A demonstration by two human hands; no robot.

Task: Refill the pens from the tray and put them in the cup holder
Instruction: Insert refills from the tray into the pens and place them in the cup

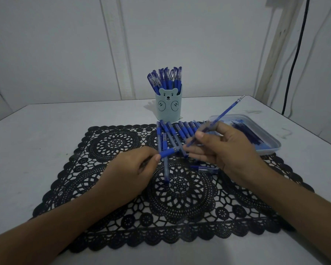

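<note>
My left hand (134, 169) grips a blue pen barrel (167, 153) whose blue grip end points right. My right hand (224, 148) pinches a thin blue refill (225, 111) that slants up to the right, its metal tip high near the table's far edge. The refill's lower end lies close to the barrel's open end. Several blue pens (180, 131) lie in a row on the black lace mat (113, 144). A pale blue bear cup holder (167, 106) stands behind them with several capped pens (165, 79) upright in it. One pen cap (206, 169) lies on the mat below my right hand.
A clear plastic tray (271, 144) with blue refills sits at the right, partly behind my right hand. The white table (36, 134) ends at a wall behind the cup. A black cable (296, 54) hangs down the wall at the far right.
</note>
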